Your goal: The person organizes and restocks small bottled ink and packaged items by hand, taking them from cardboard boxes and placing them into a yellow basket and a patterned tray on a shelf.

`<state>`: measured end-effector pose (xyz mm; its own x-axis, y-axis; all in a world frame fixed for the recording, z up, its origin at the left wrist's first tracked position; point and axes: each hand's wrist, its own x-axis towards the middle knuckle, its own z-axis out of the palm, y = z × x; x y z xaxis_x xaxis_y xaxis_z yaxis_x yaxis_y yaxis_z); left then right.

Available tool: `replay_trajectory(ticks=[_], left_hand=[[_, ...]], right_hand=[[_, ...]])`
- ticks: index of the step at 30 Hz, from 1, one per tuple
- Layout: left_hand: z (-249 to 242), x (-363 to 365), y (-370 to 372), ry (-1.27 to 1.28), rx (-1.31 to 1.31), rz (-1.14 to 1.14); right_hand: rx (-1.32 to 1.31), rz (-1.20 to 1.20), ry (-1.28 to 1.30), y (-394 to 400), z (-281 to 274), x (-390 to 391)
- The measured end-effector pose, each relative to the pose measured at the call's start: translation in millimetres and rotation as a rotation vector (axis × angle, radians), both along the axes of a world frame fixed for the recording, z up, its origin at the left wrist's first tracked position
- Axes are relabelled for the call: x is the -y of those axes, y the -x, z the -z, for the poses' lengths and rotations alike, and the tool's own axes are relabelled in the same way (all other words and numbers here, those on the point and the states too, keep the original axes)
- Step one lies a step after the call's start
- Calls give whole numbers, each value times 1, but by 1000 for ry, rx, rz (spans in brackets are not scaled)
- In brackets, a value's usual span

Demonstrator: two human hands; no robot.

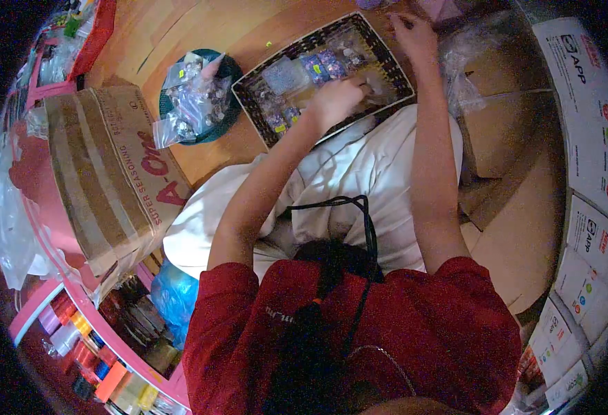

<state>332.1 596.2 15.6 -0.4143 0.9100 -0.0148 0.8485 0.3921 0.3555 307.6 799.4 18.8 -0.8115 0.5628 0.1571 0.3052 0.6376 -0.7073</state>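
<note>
A dark woven basket (250, 129) with a light rim sits in front of my knees. Inside lie small clear bags of beads, among them purple bead packets (324, 67) and a pale bead bag (284, 75). My left hand (338, 102) is over the near side of the basket, fingers curled down among the contents; what they hold, if anything, is hidden. Just beyond the basket's right corner, my right hand (414, 36) is raised with its fingers bent and apart, and nothing shows in it.
Left of the basket stands a round teal tray (232, 98) piled with bagged beads (197, 100). A cardboard box (110, 173) is further left, with a blue plastic bag (176, 297) nearby. Clear plastic (466, 79) lies on cardboard at right, beside stacked white APP packages (584, 124).
</note>
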Motion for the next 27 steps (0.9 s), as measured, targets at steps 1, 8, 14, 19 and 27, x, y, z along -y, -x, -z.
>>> replay_trajectory(ticks=[1,8,14,19,27], left_hand=[[4,1,1,-130,-17,-6],[1,7,-3,-252,-203,-62],[19,7,-2,-12,-18,7],[12,10,13,-196,-67,-14],[-19,2,3,458,204,-106]], right_hand=[[18,14,-22,-1,0,-1],[-12,-53,14,6,21,-14],[-17,-11,-15,5,25,-16],[-30,-55,60,7,29,-17],[73,-80,9,1,2,2]])
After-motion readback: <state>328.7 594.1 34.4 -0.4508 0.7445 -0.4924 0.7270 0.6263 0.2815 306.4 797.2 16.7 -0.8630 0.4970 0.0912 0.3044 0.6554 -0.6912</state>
